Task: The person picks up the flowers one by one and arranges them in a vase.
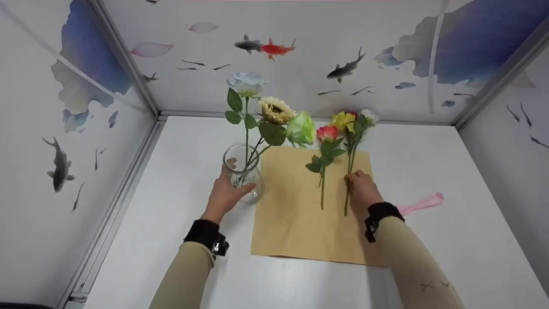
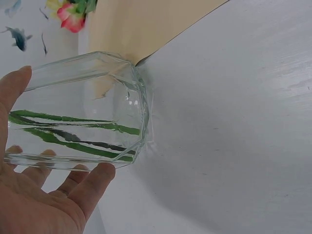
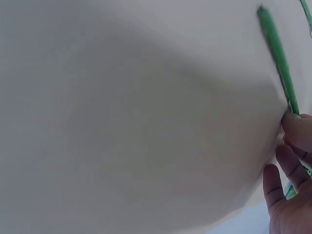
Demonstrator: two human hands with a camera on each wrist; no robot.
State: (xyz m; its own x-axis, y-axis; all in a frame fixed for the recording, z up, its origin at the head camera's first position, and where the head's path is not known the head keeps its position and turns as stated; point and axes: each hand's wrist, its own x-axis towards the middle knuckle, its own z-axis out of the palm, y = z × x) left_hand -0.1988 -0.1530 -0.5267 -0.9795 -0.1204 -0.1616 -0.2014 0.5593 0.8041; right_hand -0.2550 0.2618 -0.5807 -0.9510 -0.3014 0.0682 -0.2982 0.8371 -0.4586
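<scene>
In the head view, my left hand (image 1: pixel 226 194) holds a clear glass vase (image 1: pixel 256 184), thumb on one side and fingers on the other. In the vase stand a pale blue-white flower (image 1: pixel 247 84), a cream sunflower (image 1: pixel 276 111) and a light green flower (image 1: pixel 301 128); their green stems (image 2: pixel 73 118) show through the glass. My right hand (image 1: pixel 364 189) pinches a green flower stem (image 3: pixel 278 53) above the brown paper (image 1: pixel 296 227). Along that stem's upper end are a yellow flower (image 1: pixel 342 121) and a white flower (image 1: pixel 369 115). Beside them lies a coral-pink flower (image 1: pixel 327 134) with leaves.
The brown paper lies on the white table (image 1: pixel 463 257) between my hands. A pink ribbon (image 1: pixel 424 203) is right of my right wrist. Behind the flowers rises a white back wall (image 1: pixel 300 77) painted with fish; side walls (image 1: pixel 25 128) close in the table.
</scene>
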